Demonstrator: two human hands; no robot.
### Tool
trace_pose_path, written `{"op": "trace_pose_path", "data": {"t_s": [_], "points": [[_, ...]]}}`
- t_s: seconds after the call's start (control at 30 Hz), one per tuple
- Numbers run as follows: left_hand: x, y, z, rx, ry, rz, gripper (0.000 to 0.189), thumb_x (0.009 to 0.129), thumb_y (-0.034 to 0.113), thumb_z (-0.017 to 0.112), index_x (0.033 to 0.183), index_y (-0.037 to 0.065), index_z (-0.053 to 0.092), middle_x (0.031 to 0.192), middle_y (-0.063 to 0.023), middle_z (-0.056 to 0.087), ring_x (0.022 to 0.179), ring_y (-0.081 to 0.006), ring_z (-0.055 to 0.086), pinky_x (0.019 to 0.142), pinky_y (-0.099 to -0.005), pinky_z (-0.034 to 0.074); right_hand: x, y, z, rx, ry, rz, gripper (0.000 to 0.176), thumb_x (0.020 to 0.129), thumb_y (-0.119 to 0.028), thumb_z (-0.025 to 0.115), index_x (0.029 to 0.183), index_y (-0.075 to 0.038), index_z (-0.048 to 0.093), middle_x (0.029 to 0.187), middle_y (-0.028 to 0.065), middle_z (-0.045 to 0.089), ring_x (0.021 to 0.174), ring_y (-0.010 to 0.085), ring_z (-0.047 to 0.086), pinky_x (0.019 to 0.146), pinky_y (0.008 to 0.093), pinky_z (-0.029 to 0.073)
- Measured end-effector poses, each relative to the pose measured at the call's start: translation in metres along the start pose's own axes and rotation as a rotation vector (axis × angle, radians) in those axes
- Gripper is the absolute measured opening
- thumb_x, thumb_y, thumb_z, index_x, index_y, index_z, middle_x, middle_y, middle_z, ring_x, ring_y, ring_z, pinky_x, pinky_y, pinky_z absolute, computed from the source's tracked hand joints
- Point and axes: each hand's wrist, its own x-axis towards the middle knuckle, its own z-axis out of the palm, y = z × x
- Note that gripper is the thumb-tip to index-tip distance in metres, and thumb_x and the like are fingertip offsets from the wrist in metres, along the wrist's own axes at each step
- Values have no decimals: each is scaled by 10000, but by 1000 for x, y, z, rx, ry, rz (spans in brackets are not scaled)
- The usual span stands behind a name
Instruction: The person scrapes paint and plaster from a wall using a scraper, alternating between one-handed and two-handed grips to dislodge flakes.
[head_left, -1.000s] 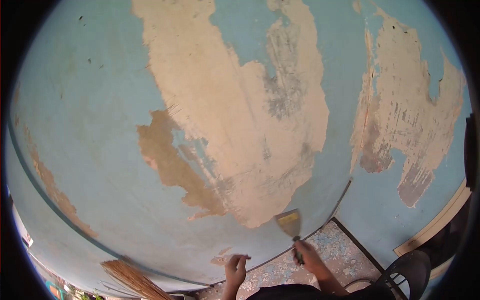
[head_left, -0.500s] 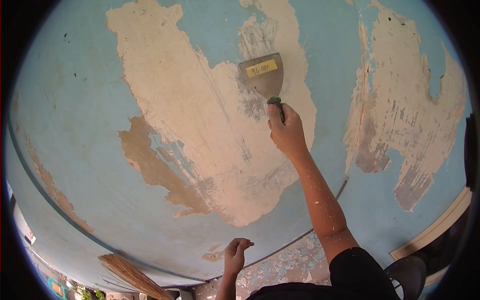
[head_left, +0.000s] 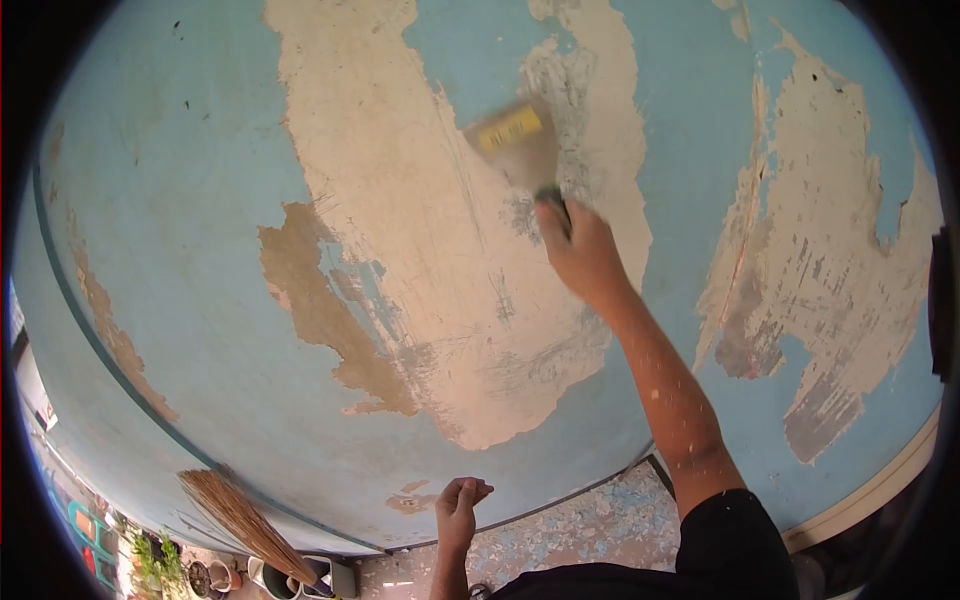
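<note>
My right hand [head_left: 580,245] is wrapped round the dark handle of a wide scraper [head_left: 520,145] with a yellow label on its blade. The blade, slightly blurred, lies over the bare cream patch near the blue paint's edge; whether it touches the wall is unclear. Flecks of paint dot my right forearm. Low in the view, my left hand [head_left: 460,508] is closed in front of the wall's bottom edge, its fingers curled together; anything within them is hidden. The blue wall [head_left: 190,260] has large peeled areas, cream, tan and grey.
A straw broom [head_left: 245,520] leans at the lower left, beside containers [head_left: 340,578] and potted plants [head_left: 155,565]. Paint chips litter the floor [head_left: 600,525] below the wall. A pale curved frame edge [head_left: 870,485] stands at the lower right.
The view has shifted, with the wall patches now further right. The scraper has moved left across the patch and tilted more to the left. My left hand stays closed low down.
</note>
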Motion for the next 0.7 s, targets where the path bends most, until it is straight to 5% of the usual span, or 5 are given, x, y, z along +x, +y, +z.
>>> {"op": "trace_pose_path", "data": {"t_s": [0.13,0.2,0.33,0.47,0.7], "points": [[-16,-14,2,-5,-34,-44,286,1045,212,562,981,-54,645,891,-111,688,896,-229,714,913,-379,579,-28,11,11,-28,-104,188,391,1005,-344,574,911,35,596,740,185,614,668,320,586,670,416,480],[-13,-13,-5,69,-105,-64,270,1039,183,574,1009,-73,654,908,-130,705,902,-212,706,898,-361,573,16,-14,13,-45,49,-33,331,999,-270,583,947,55,613,782,255,671,792,412,697,691,444,527],[-5,11,-3,92,11,-21,299,1042,205,551,1005,-76,645,874,-134,696,902,-241,716,909,-379,580,56,-39,16,-87,92,-164,311,996,-265,589,937,39,610,763,244,668,778,409,696,684,435,523],[-18,13,-14,39,69,-8,304,1039,212,554,1009,-77,644,871,-138,698,886,-242,718,895,-373,582,10,11,23,64,-131,59,392,1001,-359,589,907,22,604,720,174,634,677,307,637,659,411,503],[-26,53,-22,71,-67,33,329,1038,265,586,1057,-57,651,935,-120,681,904,-211,678,875,-363,567,41,-33,-3,-427,49,-320,313,1006,-314,589,910,-20,639,697,187,667,669,338,694,616,450,548]]}}
